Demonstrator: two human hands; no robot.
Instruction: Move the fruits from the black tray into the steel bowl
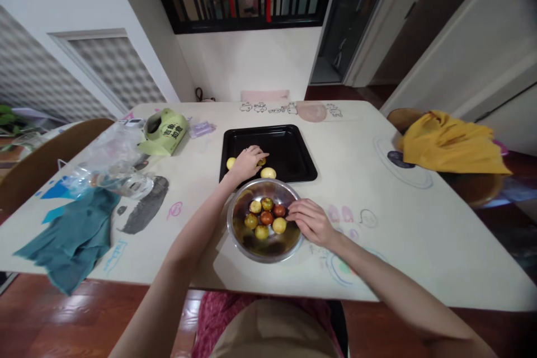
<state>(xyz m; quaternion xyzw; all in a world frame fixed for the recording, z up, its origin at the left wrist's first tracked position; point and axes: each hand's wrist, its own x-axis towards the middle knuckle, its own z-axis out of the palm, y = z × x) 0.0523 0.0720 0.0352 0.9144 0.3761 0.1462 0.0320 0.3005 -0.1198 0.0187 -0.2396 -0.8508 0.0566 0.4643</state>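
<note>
A shiny metal bowl [239, 240] stands near the table's front edge, with several small round yellow and red fruits [266, 218] in its bottom. Right behind it lies a black baking tray [289, 151]. My left hand [249, 162] reaches over the tray's near left part, its fingers bent over a yellow fruit [262, 161] that is mostly hidden. Another yellow fruit [268, 173] lies at the tray's near edge, and one more [230, 163] shows left of my wrist. My right hand [312, 221] holds the bowl's right rim, fingertips over the inside.
On the left of the table are a green paper bag [165, 131], clear plastic [113, 145], a glass vessel [138, 183] and a teal cloth [81, 235] hanging over the edge. A purple packet [202, 129] lies behind. A yellow cloth [453, 142] drapes a chair at right.
</note>
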